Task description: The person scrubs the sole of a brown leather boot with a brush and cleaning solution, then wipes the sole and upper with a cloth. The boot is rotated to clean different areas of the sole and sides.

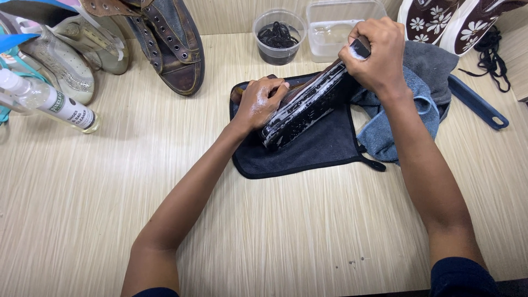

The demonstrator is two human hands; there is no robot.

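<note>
A dark shoe (pixel 300 110) lies on its side on a dark cloth mat (pixel 308 151), its wet, soapy sole turned toward me. My left hand (pixel 261 102) presses on the shoe's upper and holds it steady; the fingers glisten with foam. My right hand (pixel 374 52) is closed around a small brush (pixel 360 48) at the far end of the sole, near the heel or toe edge. Most of the brush is hidden inside the fist.
A blue-grey towel (pixel 421 88) lies bunched right of the mat. At the back stand a round tub of dark laces (pixel 279 37) and a clear tub of water (pixel 335 27). Worn shoes (pixel 165 38), a cleaner bottle (pixel 49 102), floral shoes (pixel 451 19) and a blue tool (pixel 476 102) surround them.
</note>
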